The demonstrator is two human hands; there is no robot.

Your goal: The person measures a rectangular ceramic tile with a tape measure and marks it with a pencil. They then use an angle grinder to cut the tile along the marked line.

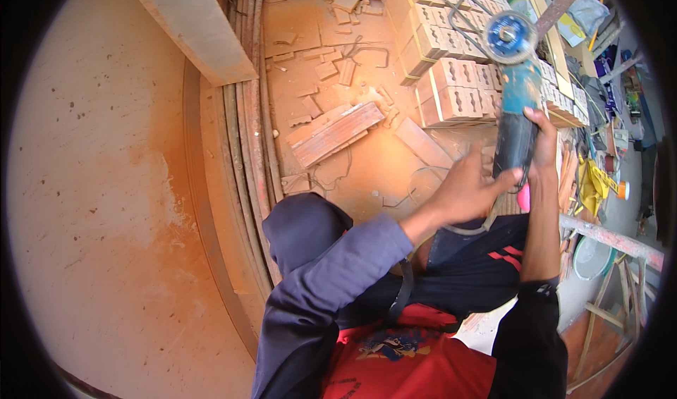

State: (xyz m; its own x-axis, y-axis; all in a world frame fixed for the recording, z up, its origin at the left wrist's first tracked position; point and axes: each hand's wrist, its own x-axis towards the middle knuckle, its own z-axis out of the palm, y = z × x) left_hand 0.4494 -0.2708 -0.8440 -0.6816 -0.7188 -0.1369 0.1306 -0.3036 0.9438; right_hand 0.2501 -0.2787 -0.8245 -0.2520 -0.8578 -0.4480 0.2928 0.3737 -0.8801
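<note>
An angle grinder [519, 92] with a teal and black body is raised in front of me at the right, its blue disc [509, 37] pointing away. My right hand [543, 145] is wrapped round the black handle from the right side. From the left, my left hand [469, 187] holds the handle's rear end, thumb laid across it; its other fingers are partly blurred and hidden. Below and beyond the tool, a reddish clay piece [338, 134] lies on the dusty floor.
Strapped stacks of perforated clay bricks [458, 82] stand ahead at the right. Broken tile pieces [328, 68] and cords litter the floor. Long pipes [243, 131] run along the left wall. At right are a yellow bag [594, 187], a bucket [592, 258] and a metal bar [613, 240].
</note>
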